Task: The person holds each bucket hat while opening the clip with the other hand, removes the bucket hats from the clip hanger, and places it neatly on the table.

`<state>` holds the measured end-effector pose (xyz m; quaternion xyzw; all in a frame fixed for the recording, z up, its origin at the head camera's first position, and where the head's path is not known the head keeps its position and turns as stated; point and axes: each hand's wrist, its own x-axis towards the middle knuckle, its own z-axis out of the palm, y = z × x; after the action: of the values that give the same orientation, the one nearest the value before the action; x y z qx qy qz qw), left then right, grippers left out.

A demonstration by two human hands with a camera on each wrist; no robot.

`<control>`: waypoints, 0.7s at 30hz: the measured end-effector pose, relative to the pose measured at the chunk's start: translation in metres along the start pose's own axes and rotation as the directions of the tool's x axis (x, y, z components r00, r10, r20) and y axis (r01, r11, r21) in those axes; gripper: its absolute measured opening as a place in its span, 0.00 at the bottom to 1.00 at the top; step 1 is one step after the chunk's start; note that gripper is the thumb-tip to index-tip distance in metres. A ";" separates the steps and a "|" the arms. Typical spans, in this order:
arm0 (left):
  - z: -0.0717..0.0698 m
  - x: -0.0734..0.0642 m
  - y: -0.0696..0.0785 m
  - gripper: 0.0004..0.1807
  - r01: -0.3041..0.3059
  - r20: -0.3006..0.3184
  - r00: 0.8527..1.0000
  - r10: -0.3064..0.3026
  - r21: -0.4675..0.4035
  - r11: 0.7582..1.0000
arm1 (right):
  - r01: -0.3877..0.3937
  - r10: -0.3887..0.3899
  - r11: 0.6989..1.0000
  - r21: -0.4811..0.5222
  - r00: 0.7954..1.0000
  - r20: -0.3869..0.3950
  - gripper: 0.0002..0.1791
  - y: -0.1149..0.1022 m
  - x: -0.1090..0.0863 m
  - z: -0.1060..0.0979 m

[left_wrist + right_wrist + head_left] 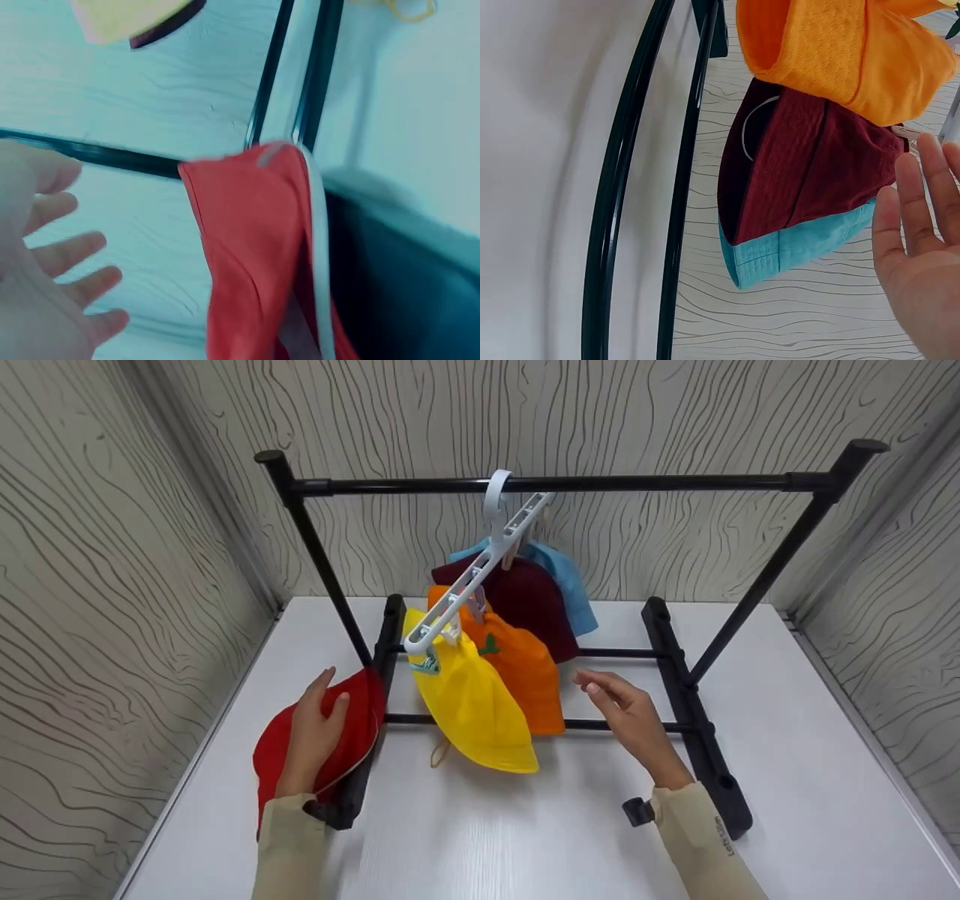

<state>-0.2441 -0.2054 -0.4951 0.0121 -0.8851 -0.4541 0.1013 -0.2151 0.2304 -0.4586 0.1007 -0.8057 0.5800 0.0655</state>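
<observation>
Four hats clipped, the red one not yet.
Left hand [311,735] rests flat, fingers straight, on the red hat [352,727] at the table's [525,840] 9 o'clock; right hand [630,720] hovers, grip wide, at 3 o'clock of the yellow hat [472,705] on the hanger [480,570].

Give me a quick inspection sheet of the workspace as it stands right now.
Surface: white table, bare patches visible.
Job's things: red hat lies by the black rack; yellow hat, orange hat, maroon hat and blue hat hang from a white clip hanger.
Clutter: nothing seen.
Grips: left hand rests on the red hat; right hand open, holding nothing.
Cables: nothing seen.
Surroundings: wood-grain patterned walls.
</observation>
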 end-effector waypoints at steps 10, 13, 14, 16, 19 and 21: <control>0.018 0.003 0.027 0.30 -0.063 0.012 0.998 0.065 -0.094 0.994 | -0.008 0.008 1.000 0.001 1.000 -0.017 0.19 -0.002 0.000 0.000; 0.021 0.002 0.035 0.29 -0.082 0.009 0.997 0.083 -0.106 0.991 | -0.015 0.015 1.000 -0.009 0.999 -0.031 0.19 -0.005 0.000 -0.001; 0.022 0.002 0.038 0.29 -0.082 0.008 0.996 0.084 -0.107 0.991 | -0.016 0.016 1.000 -0.006 0.999 -0.038 0.19 -0.006 0.000 -0.001; 0.023 0.002 0.044 0.30 -0.084 0.008 0.996 0.085 -0.109 0.990 | -0.014 0.013 1.000 -0.005 0.999 -0.045 0.20 -0.009 0.000 0.000; 0.024 0.002 0.053 0.30 -0.097 0.008 0.995 0.098 -0.117 0.988 | -0.008 0.008 1.000 0.007 0.999 -0.053 0.19 -0.015 0.001 0.000; 0.025 0.002 0.060 0.29 -0.123 0.008 0.992 0.125 -0.127 0.984 | -0.001 0.002 1.000 0.010 0.999 -0.051 0.20 -0.017 0.001 0.000</control>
<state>-0.2465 -0.1505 -0.4606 -0.0532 -0.8543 -0.5022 0.1228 -0.2121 0.2246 -0.4423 0.0857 -0.8008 0.5866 0.0850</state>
